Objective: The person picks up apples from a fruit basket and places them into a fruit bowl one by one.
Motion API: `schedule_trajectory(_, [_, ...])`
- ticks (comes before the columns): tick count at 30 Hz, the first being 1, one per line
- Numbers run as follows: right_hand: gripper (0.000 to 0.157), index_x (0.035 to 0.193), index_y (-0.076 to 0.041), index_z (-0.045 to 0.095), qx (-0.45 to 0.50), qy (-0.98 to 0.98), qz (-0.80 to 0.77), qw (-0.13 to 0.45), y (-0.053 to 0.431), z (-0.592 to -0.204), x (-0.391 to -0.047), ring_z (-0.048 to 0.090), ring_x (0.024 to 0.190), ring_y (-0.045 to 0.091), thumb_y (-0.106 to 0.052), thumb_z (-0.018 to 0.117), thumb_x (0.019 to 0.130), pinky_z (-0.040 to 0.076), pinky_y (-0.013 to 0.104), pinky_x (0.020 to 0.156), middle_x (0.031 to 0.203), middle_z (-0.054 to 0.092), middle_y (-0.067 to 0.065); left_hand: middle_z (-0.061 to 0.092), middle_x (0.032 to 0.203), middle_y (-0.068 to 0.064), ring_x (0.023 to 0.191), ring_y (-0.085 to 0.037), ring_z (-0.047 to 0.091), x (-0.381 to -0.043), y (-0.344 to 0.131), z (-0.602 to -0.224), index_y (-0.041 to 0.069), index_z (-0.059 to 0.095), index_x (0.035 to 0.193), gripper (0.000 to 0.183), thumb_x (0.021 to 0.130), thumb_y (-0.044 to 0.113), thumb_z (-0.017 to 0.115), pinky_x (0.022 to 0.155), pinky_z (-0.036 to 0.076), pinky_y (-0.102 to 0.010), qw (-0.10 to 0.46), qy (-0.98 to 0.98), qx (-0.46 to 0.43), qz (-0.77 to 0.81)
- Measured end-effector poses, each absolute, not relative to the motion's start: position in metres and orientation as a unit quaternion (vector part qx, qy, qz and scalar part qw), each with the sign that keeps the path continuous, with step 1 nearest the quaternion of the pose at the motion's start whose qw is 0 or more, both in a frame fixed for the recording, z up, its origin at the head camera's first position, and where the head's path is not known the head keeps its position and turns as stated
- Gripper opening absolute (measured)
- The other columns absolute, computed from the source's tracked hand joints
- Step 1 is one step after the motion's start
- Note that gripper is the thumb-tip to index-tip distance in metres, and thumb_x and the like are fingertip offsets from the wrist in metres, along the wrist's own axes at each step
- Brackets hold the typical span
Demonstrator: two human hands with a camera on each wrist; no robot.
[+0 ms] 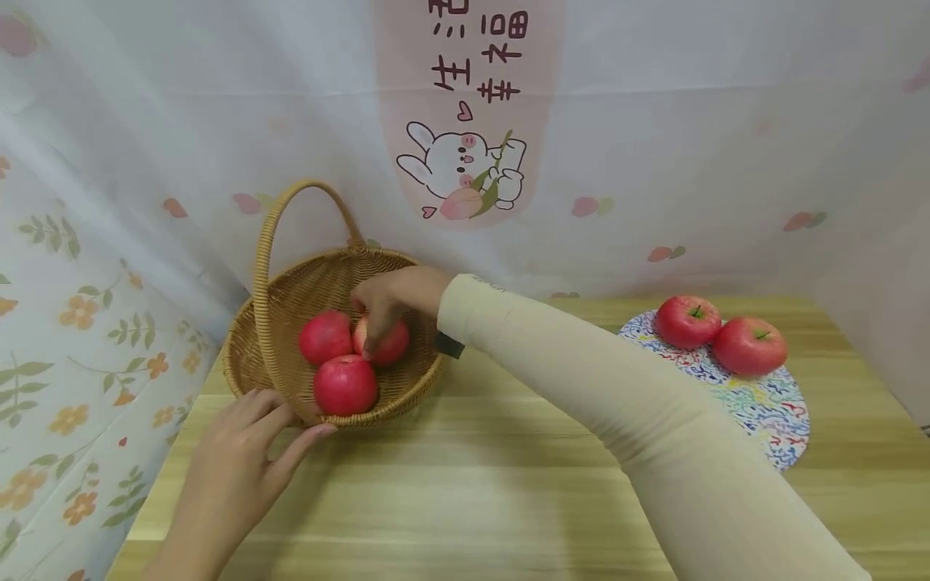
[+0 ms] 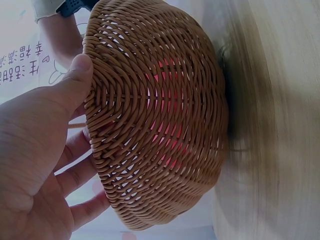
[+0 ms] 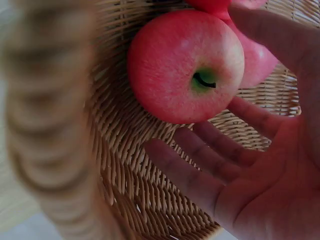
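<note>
A brown wicker basket [image 1: 243, 347] with a tall arched handle stands at the left of the table. Three red apples lie inside: one to the left [image 1: 325, 339], one nearest the front [image 1: 345, 387], one to the right [image 1: 393, 345]. My left hand [image 1: 236, 460] grips the front rim near the handle's base, its thumb [image 2: 80, 70] on the outside and the other fingers past the rim. Reaching into the basket from the right, my right hand [image 1: 392, 300] is at the right apple. Its fingers [image 3: 185, 175] are extended and loosely spread beside an apple [image 3: 185, 67].
A round plate [image 1: 781, 428] with a colourful scribble pattern stands on the right of the wooden table [image 1: 465, 500], bearing two red apples [image 1: 750, 345]. Behind the table hangs a white printed curtain [image 1: 617, 145]; a floral one [image 1: 73, 363] hangs at the left.
</note>
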State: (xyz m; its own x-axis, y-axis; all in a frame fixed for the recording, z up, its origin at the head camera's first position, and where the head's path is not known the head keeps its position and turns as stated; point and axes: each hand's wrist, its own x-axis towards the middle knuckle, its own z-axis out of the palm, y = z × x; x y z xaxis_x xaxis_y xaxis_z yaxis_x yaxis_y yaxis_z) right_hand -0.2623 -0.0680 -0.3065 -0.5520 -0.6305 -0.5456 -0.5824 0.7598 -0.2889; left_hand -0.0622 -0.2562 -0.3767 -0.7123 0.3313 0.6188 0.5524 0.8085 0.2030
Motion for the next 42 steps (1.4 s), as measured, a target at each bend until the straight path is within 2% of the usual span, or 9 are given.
schedule_trajectory(3, [0.068,0.139,-0.008,0.054,-0.338,0.882,-0.030,0.327,-0.069,-0.306,-0.264,0.054,0.124,0.018,-0.045,0.082,0.090,0.048,0.031,0.104,0.136,0.057,0.004,0.057,0.079,0.007,0.070,-0.012,0.050,-0.063,-0.255,-0.375,0.016,0.065,0.074,0.062,0.105,0.067,0.047,0.066,0.038,-0.024,0.289,-0.907,-0.242,-0.187])
schedule_trajectory(7, [0.058,0.129,-0.009,0.057,-0.324,0.883,-0.044,0.337,-0.067,-0.308,-0.263,0.057,0.116,0.018,-0.039,0.085,0.087,0.050,0.031,0.097,0.126,0.060,0.003,0.057,0.080,0.006,0.069,-0.010,0.047,-0.063,-0.254,-0.376,0.016,0.066,0.075,0.063,0.105,0.068,0.045,0.064,0.037,-0.022,0.288,-0.908,-0.240,-0.187])
schedule_trajectory(14, [0.058,0.132,-0.009,0.056,-0.332,0.880,-0.058,0.334,-0.069,-0.312,-0.259,0.058,0.117,0.018,-0.030,0.087,0.087,0.050,0.032,0.099,0.126,0.060,0.003,0.059,0.081,0.004,0.070,-0.009,0.049,-0.062,-0.257,-0.375,0.017,0.066,0.075,0.060,0.104,0.066,0.047,0.065,0.037,-0.021,0.287,-0.906,-0.241,-0.194])
schedule_trajectory(20, [0.061,0.136,-0.011,0.055,-0.374,0.883,-0.020,0.282,-0.067,-0.316,-0.260,0.057,0.119,0.020,-0.034,0.085,0.089,0.047,0.031,0.103,0.127,0.062,0.004,0.059,0.080,0.003,0.072,-0.012,0.051,-0.064,-0.256,-0.373,0.015,0.064,0.074,0.062,0.105,0.066,0.047,0.068,0.038,-0.022,0.287,-0.906,-0.240,-0.200])
schedule_trajectory(29, [0.055,0.128,-0.022,0.062,-0.401,0.888,0.010,0.227,-0.063,-0.318,-0.256,0.058,0.110,0.017,-0.036,0.087,0.082,0.048,0.032,0.096,0.118,0.064,-0.002,0.059,0.081,0.006,0.072,-0.012,0.051,-0.063,-0.256,-0.376,0.018,0.066,0.075,0.059,0.104,0.066,0.050,0.068,0.038,-0.024,0.285,-0.907,-0.235,-0.203])
schedule_trajectory(35, [0.063,0.138,-0.025,0.061,-0.406,0.889,0.017,0.213,-0.061,-0.315,-0.249,0.057,0.116,0.021,-0.034,0.088,0.082,0.048,0.035,0.099,0.126,0.061,0.002,0.059,0.082,0.008,0.072,-0.011,0.051,-0.063,-0.257,-0.377,0.019,0.067,0.076,0.055,0.103,0.064,0.052,0.068,0.038,-0.022,0.282,-0.907,-0.238,-0.204])
schedule_trajectory(38, [0.070,0.145,-0.028,0.057,-0.400,0.891,0.009,0.215,-0.059,-0.315,-0.244,0.056,0.123,0.027,-0.034,0.088,0.082,0.048,0.038,0.102,0.141,0.052,0.010,0.058,0.082,0.007,0.072,-0.010,0.049,-0.063,-0.258,-0.378,0.019,0.066,0.075,0.054,0.103,0.063,0.054,0.067,0.037,-0.022,0.282,-0.906,-0.240,-0.204])
schedule_trajectory(42, [0.078,0.151,-0.031,0.054,-0.397,0.894,-0.014,0.208,-0.052,-0.315,-0.239,0.052,0.126,0.033,-0.035,0.090,0.082,0.049,0.041,0.102,0.146,0.042,0.014,0.057,0.081,0.007,0.071,-0.010,0.048,-0.063,-0.258,-0.377,0.019,0.064,0.074,0.055,0.103,0.064,0.052,0.066,0.036,-0.022,0.285,-0.906,-0.240,-0.200])
